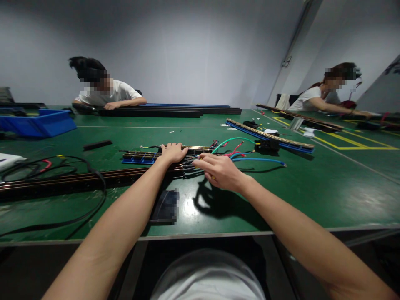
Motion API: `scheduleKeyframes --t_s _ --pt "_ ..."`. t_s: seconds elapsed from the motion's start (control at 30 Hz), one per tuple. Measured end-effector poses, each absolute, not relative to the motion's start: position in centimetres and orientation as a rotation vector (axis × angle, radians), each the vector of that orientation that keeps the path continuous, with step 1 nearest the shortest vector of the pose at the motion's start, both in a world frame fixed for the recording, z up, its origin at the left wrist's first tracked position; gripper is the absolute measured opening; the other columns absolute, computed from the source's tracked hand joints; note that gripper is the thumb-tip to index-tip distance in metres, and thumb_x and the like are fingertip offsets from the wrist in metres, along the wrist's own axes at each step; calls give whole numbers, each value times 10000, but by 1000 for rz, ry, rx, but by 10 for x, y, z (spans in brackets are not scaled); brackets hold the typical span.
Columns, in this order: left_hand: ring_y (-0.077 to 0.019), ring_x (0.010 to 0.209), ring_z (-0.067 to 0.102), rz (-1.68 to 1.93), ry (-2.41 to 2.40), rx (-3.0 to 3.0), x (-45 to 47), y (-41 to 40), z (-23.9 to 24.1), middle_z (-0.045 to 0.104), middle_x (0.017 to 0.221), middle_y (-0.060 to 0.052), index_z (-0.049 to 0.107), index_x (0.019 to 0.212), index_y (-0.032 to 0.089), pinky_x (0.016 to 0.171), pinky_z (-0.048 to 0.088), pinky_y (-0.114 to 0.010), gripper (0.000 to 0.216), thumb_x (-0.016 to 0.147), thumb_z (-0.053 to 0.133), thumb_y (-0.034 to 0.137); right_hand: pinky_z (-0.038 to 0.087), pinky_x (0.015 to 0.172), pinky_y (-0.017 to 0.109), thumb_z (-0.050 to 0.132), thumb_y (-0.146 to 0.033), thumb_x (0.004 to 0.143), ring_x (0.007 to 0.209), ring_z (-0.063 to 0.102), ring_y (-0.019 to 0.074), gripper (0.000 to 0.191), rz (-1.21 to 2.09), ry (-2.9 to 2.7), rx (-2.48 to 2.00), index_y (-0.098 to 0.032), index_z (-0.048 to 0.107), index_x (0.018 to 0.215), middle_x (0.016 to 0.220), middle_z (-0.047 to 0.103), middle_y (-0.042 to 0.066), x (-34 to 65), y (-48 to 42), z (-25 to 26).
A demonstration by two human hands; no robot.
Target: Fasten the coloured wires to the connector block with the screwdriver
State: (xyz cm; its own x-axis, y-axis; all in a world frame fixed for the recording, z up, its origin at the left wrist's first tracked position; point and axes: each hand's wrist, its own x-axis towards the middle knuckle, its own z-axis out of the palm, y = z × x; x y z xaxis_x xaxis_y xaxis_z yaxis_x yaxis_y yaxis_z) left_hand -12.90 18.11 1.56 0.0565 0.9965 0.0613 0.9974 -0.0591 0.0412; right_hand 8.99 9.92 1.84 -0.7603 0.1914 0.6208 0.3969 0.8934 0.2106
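Observation:
My left hand (173, 153) lies palm down across the end of a long dark rail with copper-coloured strips (131, 177), fingers stretched over it. Close behind that rail is a shorter blue rail with metal strips (139, 157), partly under the hand. My right hand (222, 170) is closed in a pinch at the rail's wired end, around a slim tool with yellow parts that is mostly hidden by the fingers. Dark-sleeved wire ends (190, 166) stick out just below its fingertips. Green, red and blue wires (265, 160) fan out behind and to the right of the hand.
A dark phone-like slab (165, 207) lies near the front edge. A black cable (101, 196) loops at left, before a blue bin (46, 123). Another blue rail (271, 136) with a black block lies at back right. Two people sit across the table.

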Motion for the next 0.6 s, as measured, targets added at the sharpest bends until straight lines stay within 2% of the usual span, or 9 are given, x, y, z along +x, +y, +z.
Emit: scheduleKeyframes --t_s 0.1,0.2,0.3,0.4,0.53,0.6 --pt "-383 1358 454 -120 -2145 -2275 -129 182 15 537 1469 -190 570 1373 164 1115 285 -619 628 999 239 545 560 794 297 442 -40 896 1035 674 215 427 -612 -2570 -381 -206 569 1268 980 728 87 84 95 19" --pt "-373 1358 458 -113 -2148 -2268 -128 181 16 540 1468 -181 574 1362 180 1116 290 -610 612 1002 241 545 569 780 310 443 -35 878 1055 675 230 441 -564 -2563 -454 -179 560 1278 1057 727 117 85 95 22" --pt "-366 1355 462 -101 -2150 -2267 -128 181 16 541 1466 -180 576 1355 175 1116 295 -606 609 1007 237 543 582 790 330 449 -37 828 1074 681 234 506 -345 -2464 -554 -167 511 1313 1156 714 132 92 98 24" --pt "-366 1349 467 -103 -2139 -2276 -130 182 15 550 1455 -183 574 1355 169 1111 298 -617 619 1007 229 549 581 808 332 453 -41 787 1033 700 212 593 -40 -2274 -574 -220 459 1353 1081 746 67 100 103 25" --pt "-378 1345 472 -109 -2133 -2276 -133 186 12 550 1449 -196 586 1344 162 1106 300 -621 648 1003 216 570 544 608 255 457 -65 726 926 723 189 632 351 -1847 -664 -256 474 1328 964 756 17 103 107 29" --pt "-383 1351 466 -106 -2131 -2279 -134 187 11 545 1452 -202 585 1346 156 1105 300 -620 659 1001 215 576 551 597 260 466 -95 706 966 724 206 585 457 -1646 -650 -250 515 1269 898 746 8 105 109 33"
